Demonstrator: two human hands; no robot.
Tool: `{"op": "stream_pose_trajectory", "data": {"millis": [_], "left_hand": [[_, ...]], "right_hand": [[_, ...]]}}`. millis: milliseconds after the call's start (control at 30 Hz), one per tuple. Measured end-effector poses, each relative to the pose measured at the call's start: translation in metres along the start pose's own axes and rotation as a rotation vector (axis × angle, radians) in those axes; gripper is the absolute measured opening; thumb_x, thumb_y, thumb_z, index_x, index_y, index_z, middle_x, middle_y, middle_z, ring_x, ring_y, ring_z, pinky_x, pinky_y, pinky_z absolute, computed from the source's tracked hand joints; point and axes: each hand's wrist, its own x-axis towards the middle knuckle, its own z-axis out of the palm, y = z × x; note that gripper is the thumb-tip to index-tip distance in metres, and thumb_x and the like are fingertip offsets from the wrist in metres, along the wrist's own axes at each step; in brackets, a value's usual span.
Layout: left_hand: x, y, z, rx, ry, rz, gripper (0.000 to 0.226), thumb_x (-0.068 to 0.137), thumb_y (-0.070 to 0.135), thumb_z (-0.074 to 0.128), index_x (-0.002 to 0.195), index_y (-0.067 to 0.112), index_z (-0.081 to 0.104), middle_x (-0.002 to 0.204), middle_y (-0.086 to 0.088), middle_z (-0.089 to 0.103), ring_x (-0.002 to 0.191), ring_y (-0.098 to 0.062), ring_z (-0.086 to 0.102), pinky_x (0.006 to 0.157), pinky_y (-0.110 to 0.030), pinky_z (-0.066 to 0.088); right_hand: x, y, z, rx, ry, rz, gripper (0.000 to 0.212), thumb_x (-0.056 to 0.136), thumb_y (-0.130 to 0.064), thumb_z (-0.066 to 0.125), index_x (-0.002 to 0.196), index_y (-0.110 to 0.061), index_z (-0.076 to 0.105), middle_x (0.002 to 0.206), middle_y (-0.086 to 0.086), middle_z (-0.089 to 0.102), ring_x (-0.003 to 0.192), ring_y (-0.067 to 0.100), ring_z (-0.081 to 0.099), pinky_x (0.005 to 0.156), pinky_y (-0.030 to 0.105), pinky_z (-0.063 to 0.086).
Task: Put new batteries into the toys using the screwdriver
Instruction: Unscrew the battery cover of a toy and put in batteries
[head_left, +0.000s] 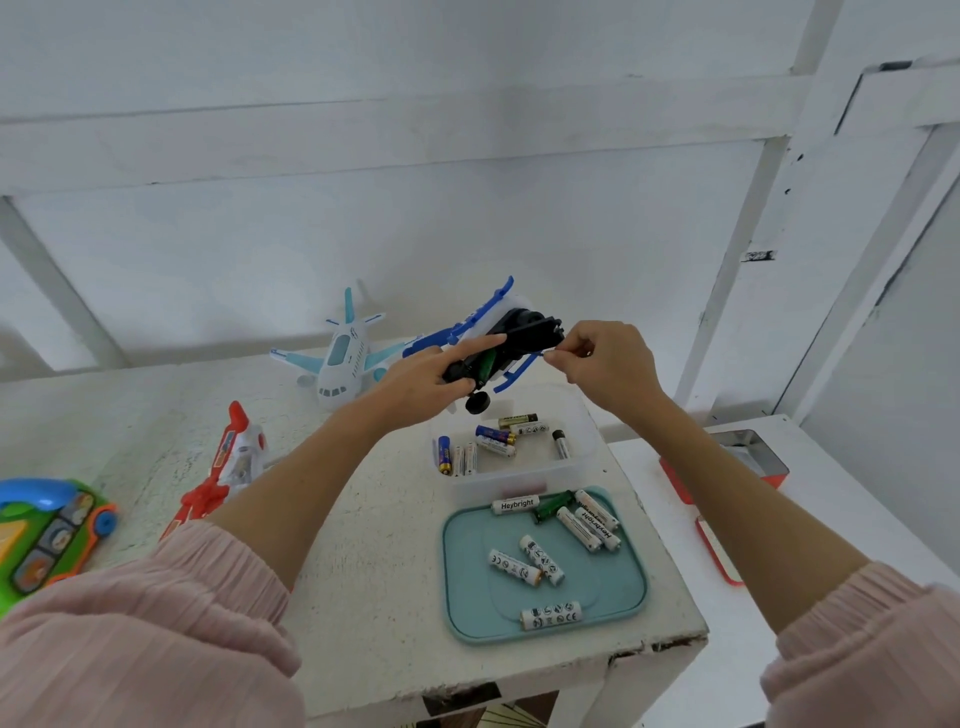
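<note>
The word "Heybright" reads in black on a white cylindrical battery (515, 504) lying at the far edge of the teal rectangular plastic tray (467, 597). The same word runs along another white battery (597, 526) in the tray's far right corner. Small printed symbols, a "CE" mark among them, show on the white battery (551, 616) at the tray's near edge.

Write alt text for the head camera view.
Two hands, left and right, hold an upturned blue toy helicopter above a clear tub of batteries. A teal tray of batteries sits nearer.
</note>
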Motion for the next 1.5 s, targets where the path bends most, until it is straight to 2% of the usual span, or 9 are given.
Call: {"op": "stream_pose_trajectory", "data": {"millis": [200, 400, 600, 700, 800, 1067, 1267, 1367, 1500], "left_hand": [[0.003, 0.006, -0.003, 0.065, -0.020, 0.006, 0.057, 0.097, 0.025, 0.046, 0.131, 0.063, 0.020, 0.096, -0.002, 0.050, 0.085, -0.014, 0.048, 0.085, -0.032, 0.041], [0.004, 0.006, -0.003, 0.101, 0.009, -0.021, 0.056, 0.097, 0.027, 0.044, 0.128, 0.064, 0.016, 0.093, -0.001, 0.048, 0.085, -0.017, 0.048, 0.082, -0.032, 0.041], [-0.013, -0.001, -0.009, -0.210, 0.078, -0.100, 0.059, 0.095, 0.016, 0.047, 0.131, 0.060, 0.031, 0.094, -0.007, 0.059, 0.071, -0.016, 0.052, 0.067, -0.024, 0.038], [-0.030, -0.001, -0.012, -0.321, 0.109, -0.107, 0.059, 0.096, 0.011, 0.045, 0.137, 0.052, 0.034, 0.121, 0.002, 0.056, 0.086, -0.005, 0.054, 0.078, -0.023, 0.042], [-0.051, -0.002, -0.010, -0.428, 0.165, -0.110, 0.058, 0.096, 0.011, 0.045, 0.134, 0.055, 0.034, 0.129, 0.005, 0.050, 0.103, -0.022, 0.055, 0.093, -0.038, 0.044], [-0.106, -0.003, -0.009, -0.706, 0.336, -0.150, 0.061, 0.098, 0.003, 0.040, 0.127, 0.056, 0.034, 0.121, 0.030, 0.047, 0.096, 0.011, 0.054, 0.089, -0.013, 0.042], [-0.140, -0.003, -0.006, -0.732, 0.383, -0.183, 0.062, 0.098, 0.000, 0.039, 0.129, 0.053, 0.032, 0.123, 0.037, 0.041, 0.107, 0.015, 0.050, 0.101, -0.024, 0.041], [-0.153, -0.002, -0.005, -0.768, 0.405, -0.191, 0.059, 0.098, 0.000, 0.038, 0.133, 0.047, 0.031, 0.129, 0.027, 0.041, 0.116, 0.009, 0.046, 0.104, -0.023, 0.040], [-0.165, 0.001, -0.004, -0.778, 0.430, -0.186, 0.058, 0.098, -0.001, 0.038, 0.134, 0.044, 0.030, 0.129, 0.030, 0.037, 0.114, 0.019, 0.041, 0.098, -0.011, 0.038]], "right_hand": [[-0.004, 0.006, -0.004, 0.022, -0.063, 0.036, 0.018, 0.082, -0.027, 0.068, 0.067, -0.018, 0.063, 0.055, -0.009, 0.059, 0.048, 0.002, 0.046, 0.053, 0.021, 0.034], [-0.012, 0.012, -0.008, 0.009, -0.045, 0.028, 0.016, 0.082, -0.028, 0.067, 0.072, -0.016, 0.064, 0.059, -0.008, 0.062, 0.049, 0.002, 0.048, 0.054, 0.021, 0.034], [-0.028, 0.011, -0.013, 0.109, -0.081, -0.019, 0.013, 0.081, -0.021, 0.068, 0.072, -0.013, 0.063, 0.059, -0.003, 0.065, 0.051, 0.004, 0.051, 0.060, 0.029, 0.044], [-0.038, 0.001, -0.013, 0.185, -0.216, -0.047, 0.010, 0.084, -0.011, 0.063, 0.075, -0.009, 0.065, 0.061, 0.001, 0.066, 0.047, 0.000, 0.050, 0.054, 0.021, 0.041], [-0.050, -0.012, -0.007, 0.280, -0.340, -0.075, 0.009, 0.084, -0.001, 0.059, 0.079, -0.003, 0.066, 0.063, 0.003, 0.066, 0.052, 0.003, 0.055, 0.055, 0.016, 0.043], [-0.083, -0.051, 0.043, 0.128, -0.654, -0.360, 0.012, 0.079, -0.009, 0.070, 0.090, -0.015, 0.069, 0.081, -0.009, 0.065, 0.073, 0.001, 0.059, 0.071, 0.010, 0.046], [-0.104, -0.068, 0.087, 0.067, -0.776, -0.452, 0.013, 0.081, -0.007, 0.067, 0.093, -0.013, 0.069, 0.078, -0.020, 0.054, 0.076, -0.006, 0.050, 0.072, 0.005, 0.040], [-0.108, -0.071, 0.103, 0.059, -0.800, -0.465, 0.013, 0.080, -0.003, 0.067, 0.090, -0.011, 0.069, 0.084, -0.009, 0.057, 0.080, 0.004, 0.051, 0.074, 0.009, 0.043], [-0.111, -0.070, 0.116, 0.003, -0.800, -0.495, 0.015, 0.078, 0.001, 0.066, 0.089, -0.009, 0.069, 0.092, -0.001, 0.055, 0.082, 0.012, 0.052, 0.078, 0.020, 0.046]]}}
